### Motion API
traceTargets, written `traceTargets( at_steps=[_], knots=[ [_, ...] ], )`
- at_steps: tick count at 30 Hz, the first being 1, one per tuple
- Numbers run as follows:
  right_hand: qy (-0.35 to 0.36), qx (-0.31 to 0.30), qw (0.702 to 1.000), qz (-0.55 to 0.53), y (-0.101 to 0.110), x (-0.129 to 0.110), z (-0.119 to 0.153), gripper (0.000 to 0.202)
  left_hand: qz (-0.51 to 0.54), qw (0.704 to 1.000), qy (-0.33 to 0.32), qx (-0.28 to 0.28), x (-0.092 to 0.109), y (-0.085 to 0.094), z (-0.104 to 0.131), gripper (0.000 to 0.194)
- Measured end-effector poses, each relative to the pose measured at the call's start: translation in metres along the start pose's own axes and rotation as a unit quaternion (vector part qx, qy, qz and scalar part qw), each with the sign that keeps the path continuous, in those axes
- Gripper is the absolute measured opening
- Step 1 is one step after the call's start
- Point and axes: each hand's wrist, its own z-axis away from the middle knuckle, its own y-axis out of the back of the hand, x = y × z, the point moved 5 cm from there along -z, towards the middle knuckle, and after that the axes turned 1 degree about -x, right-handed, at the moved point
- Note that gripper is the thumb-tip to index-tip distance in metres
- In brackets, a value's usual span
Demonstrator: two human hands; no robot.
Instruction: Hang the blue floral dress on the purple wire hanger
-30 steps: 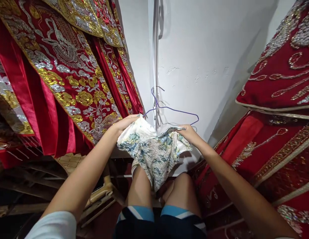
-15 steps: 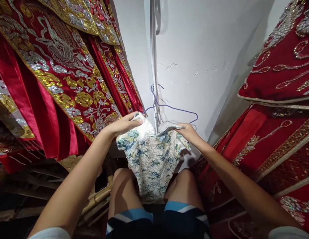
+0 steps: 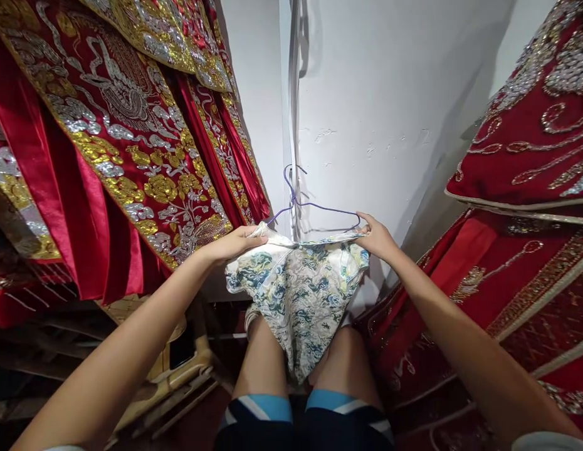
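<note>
A short-sleeved white shirt (image 3: 310, 294) with a blue, green and yellow print hangs spread between my hands, its lower part narrowing over my knees. My left hand (image 3: 238, 243) pinches its left shoulder by the neckline, thumb on top. At the opposite shoulder, my right hand (image 3: 377, 238) grips the cloth, with its fingers at the right end of a purple wire hanger (image 3: 326, 207). The hanger's left arm goes down behind the collar beside my left hand. Its hook is up against a pale vertical strip on the wall.
Red costumes with gold and silver sequins (image 3: 160, 188) hang at the left. Other beaded red garments (image 3: 521, 156) fill the right side. A white wall (image 3: 367, 94) stands ahead, and a bamboo frame (image 3: 178, 379) is low at the left.
My right hand has moved outward and up to the hanger's right end, drawing the shirt's shoulder with it. The shirt is now stretched wider and its neckline lies straighter. My legs have shifted slightly.
</note>
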Motion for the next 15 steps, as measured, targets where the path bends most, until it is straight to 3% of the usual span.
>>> traceTargets(
  at_steps=[4, 8, 10, 12, 14, 15],
  knots=[
    [-0.018, -0.014, 0.999, -0.028, 0.021, -0.001, -0.002, 0.055, 0.024, 0.999, 0.000, 0.044, -0.003, 0.012, 0.006, 0.055],
    [-0.042, -0.087, 0.984, -0.151, 0.043, -0.010, 0.008, 0.027, 0.075, 0.977, -0.021, 0.198, -0.016, 0.043, 0.020, 0.055],
    [-0.068, -0.163, 0.961, -0.213, 0.044, -0.018, 0.013, 0.030, 0.085, 0.955, -0.057, 0.277, -0.023, 0.056, 0.027, 0.046],
    [-0.082, -0.217, 0.935, -0.270, 0.038, -0.028, 0.016, 0.037, 0.071, 0.943, -0.080, 0.316, -0.028, 0.060, 0.031, 0.039],
    [-0.074, -0.214, 0.926, -0.303, 0.026, -0.037, 0.016, 0.047, 0.041, 0.941, -0.095, 0.323, -0.029, 0.057, 0.031, 0.035],
    [-0.054, -0.183, 0.936, -0.296, 0.019, -0.040, 0.016, 0.053, 0.027, 0.940, -0.103, 0.323, -0.029, 0.053, 0.030, 0.033]
  ],
)
